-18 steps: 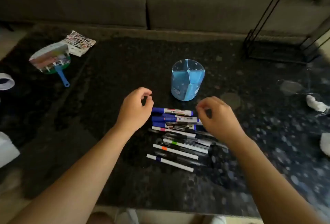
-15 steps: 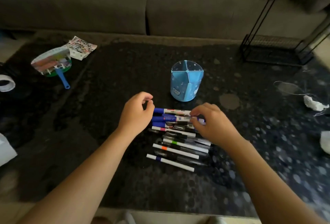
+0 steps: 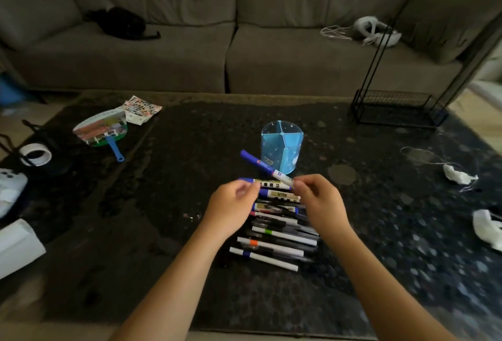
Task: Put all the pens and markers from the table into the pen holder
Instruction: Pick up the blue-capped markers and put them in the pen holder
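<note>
A blue pen holder with divided compartments stands upright on the dark table. Just in front of it lies a row of several pens and markers. My right hand pinches the white end of a blue-capped marker, lifted off the pile, its cap pointing up and left beside the holder. My left hand hovers at the left ends of the top markers, fingers curled together, touching or nearly touching one; no grip is visible.
A hand fan and a printed sheet lie far left, a tape roll at the left edge. A black wire rack stands back right. Crumpled white paper lies right. A grey sofa runs behind.
My right hand has picked the top blue-capped marker off the pile and tilted it up toward the holder. My left hand shifted slightly right. The camera has tilted upward.
</note>
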